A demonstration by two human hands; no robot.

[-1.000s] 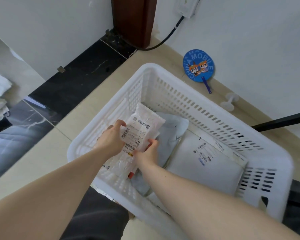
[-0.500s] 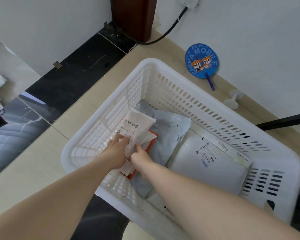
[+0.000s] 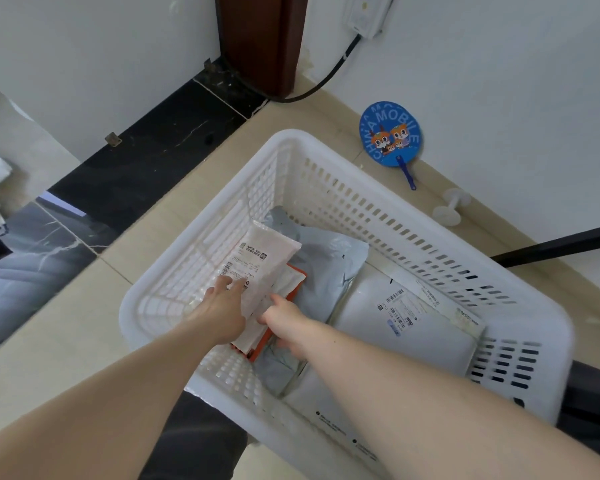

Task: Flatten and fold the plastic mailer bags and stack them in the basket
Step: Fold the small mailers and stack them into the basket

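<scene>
Since a second ago the folded white mailer has dropped from held-up between both hands to lying inside the white slotted basket, on top of the stack at its left end. Left hand is flat on the mailer's near half, fingers spread and extended, pressing on the shipping label. Right hand sits just beside it, on the mailer's right edge; its fingers curl under and away from the camera, so can't tell whether they're pinching the edge or only resting on it. Under the white mailer: a piece with an orange border, sticking out at the right and at the near corner. Below that, a crumpled grey mailer. Right half of the basket holds a larger flat grey mailer with a barcode label, lying flat and touching the crumpled one. Basket stands on beige floor tile near a wall corner. Blue round hand fan leans at the wall base behind the basket, small white spool just right of it, black bar coming in from the right edge.
</scene>
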